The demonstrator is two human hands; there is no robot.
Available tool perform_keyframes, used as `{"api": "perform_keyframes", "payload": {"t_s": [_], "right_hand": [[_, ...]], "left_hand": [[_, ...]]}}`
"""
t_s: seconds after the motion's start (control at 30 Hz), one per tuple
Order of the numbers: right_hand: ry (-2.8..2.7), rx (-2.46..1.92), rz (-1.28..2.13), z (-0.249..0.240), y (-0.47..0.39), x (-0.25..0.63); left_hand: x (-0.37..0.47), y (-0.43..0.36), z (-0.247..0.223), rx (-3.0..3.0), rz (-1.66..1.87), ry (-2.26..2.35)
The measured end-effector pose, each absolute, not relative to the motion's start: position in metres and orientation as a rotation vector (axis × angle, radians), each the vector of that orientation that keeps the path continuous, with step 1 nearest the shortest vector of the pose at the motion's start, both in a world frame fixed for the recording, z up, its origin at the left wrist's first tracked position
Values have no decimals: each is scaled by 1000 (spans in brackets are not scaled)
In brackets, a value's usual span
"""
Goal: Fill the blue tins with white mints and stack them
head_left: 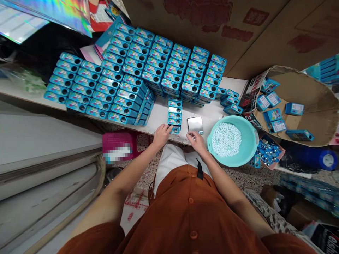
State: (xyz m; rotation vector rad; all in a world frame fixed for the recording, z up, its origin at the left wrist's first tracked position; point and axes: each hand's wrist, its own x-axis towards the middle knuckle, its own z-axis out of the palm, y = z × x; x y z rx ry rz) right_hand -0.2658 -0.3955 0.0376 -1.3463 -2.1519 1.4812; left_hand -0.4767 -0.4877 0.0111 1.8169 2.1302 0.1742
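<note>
My left hand [162, 135] is at the table's front edge, its fingertips touching the nearest blue box [174, 131] of a short column [174, 111]. Whether its fingers grip that box is too small to tell. To the right, my right hand [196, 140] is beside the lower left corner of a shiny rectangular object [195, 124] lying flat; its fingers are slightly bent, and what they hold, if anything, cannot be made out. A turquoise basin [247, 141] with many small white pellets [226, 139] stands right of my right hand.
Rows of stacked blue boxes [132, 67] cover the table [156, 113] behind and left of my hands. At right are a large cardboard container [315, 113] with loose blue boxes and a small box of blue shiny pieces [268, 151]. A magenta stool [119, 139] stands below left.
</note>
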Motion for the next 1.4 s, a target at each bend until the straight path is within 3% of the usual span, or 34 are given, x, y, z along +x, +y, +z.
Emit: {"api": "perform_keyframes", "payload": {"t_s": [0.17,0.4,0.63,0.77,0.87,0.97,1.1,1.2,1.4], "right_hand": [[-2154,-1326,1468,38,-394,-263],[-2095,-1384,1432,40,-392,-246],[-2052,-1466,1415,33,-396,-231],[-2062,-1418,1474,26,-396,-242],[-2066,-1393,1524,21,-387,-269],[-1998,-1426,1500,11,-365,-310],[-2081,-1498,1372,-12,-323,-372],[-2155,-1604,1365,-30,-300,-404],[-2135,-1801,1424,-44,-300,-423]], "left_hand": [[-467,-482,10,1863,130,2097],[-438,-467,21,1856,348,2257],[-435,-428,-4,1720,372,2287],[-440,-441,-3,1699,600,2245],[-436,-461,5,1297,974,2418],[-426,-476,6,217,1318,2466],[-409,-472,-1,-804,1272,1497],[-408,-455,-5,-881,1353,1172],[-430,-450,-5,-913,1439,1165]]}}
